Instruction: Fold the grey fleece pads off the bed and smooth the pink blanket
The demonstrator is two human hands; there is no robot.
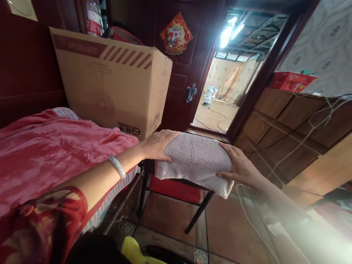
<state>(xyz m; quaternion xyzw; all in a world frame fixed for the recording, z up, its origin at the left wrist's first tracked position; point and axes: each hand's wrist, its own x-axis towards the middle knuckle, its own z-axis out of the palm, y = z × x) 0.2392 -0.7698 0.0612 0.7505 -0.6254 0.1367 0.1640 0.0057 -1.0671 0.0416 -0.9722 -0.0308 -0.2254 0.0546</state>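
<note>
A folded pale pink towel (196,159) lies on a red-seated stool (176,189) with black legs. My left hand (156,144) lies flat on the towel's left end, fingers stretched out, a white bangle on the wrist. My right hand (239,167) presses against the towel's right side, fingers spread along its edge. Both hands touch the towel from either side; neither is wrapped round it.
A bed with a red blanket (35,151) fills the left. A large cardboard box (111,81) with a water bottle (94,11) behind it stands behind it. A wooden cabinet (297,131) with white cables lines the right. An open doorway (226,91) is ahead. Tiled floor lies below.
</note>
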